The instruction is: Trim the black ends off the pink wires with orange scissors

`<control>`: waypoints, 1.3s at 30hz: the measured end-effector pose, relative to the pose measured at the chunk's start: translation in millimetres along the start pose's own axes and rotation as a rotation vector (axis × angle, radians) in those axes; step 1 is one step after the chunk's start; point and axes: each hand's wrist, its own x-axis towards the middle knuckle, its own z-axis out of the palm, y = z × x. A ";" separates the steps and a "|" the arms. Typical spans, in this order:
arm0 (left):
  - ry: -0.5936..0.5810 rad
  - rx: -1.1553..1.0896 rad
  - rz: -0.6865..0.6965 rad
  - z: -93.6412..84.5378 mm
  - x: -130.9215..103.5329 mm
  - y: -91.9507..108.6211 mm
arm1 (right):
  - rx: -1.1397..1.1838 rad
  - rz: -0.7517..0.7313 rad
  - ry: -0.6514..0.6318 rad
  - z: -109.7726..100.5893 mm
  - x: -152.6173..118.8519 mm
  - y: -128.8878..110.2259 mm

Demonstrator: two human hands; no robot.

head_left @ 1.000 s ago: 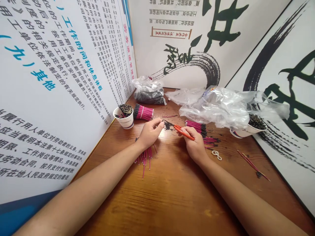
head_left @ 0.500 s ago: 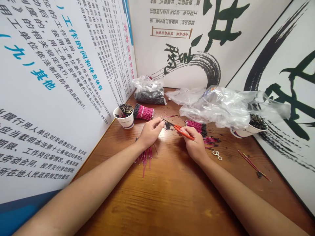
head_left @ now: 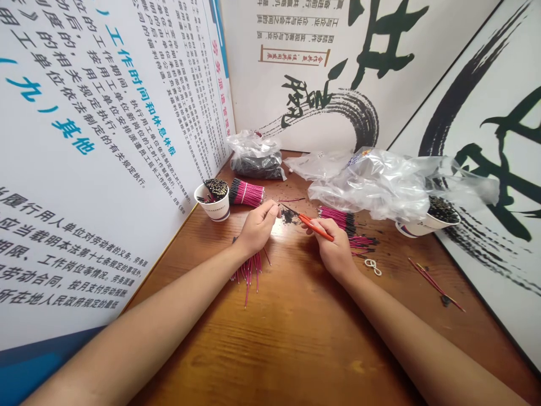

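My right hand is closed around scissors with orange-red handles. Their thin dark blades point left toward the fingertips of my left hand. Thumb and fingers of that hand are pinched together; whatever is between them is too small to make out. Loose pink wires lie on the table under my left wrist, some with black ends. Below the scissor tips is a scatter of small black bits. A bundle of pink wires with black ends lies just beyond my right hand, partly covered.
A paper cup of black-tipped pieces stands left, beside a tied wire bundle. Behind are a bag of black pieces and crumpled clear plastic over a tilted cup. A white cord loop and stray wires lie right.
The scissors have closed: their handles are nearer together than before. The blade tips sit slightly farther from my left fingertips, which have shifted a little left.
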 end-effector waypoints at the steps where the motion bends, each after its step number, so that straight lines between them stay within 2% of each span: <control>1: -0.005 0.011 0.001 -0.2 -0.2 1.0 | 0.002 0.000 -0.004 0.1 0.0 0.1; 15: -0.008 0.087 0.011 -0.4 -0.4 9.9 | -0.014 -0.025 -0.024 -0.3 -1.0 0.0; 39: 0.016 0.126 0.040 -0.6 -0.4 7.9 | 0.000 -0.021 -0.055 -1.3 -0.9 0.1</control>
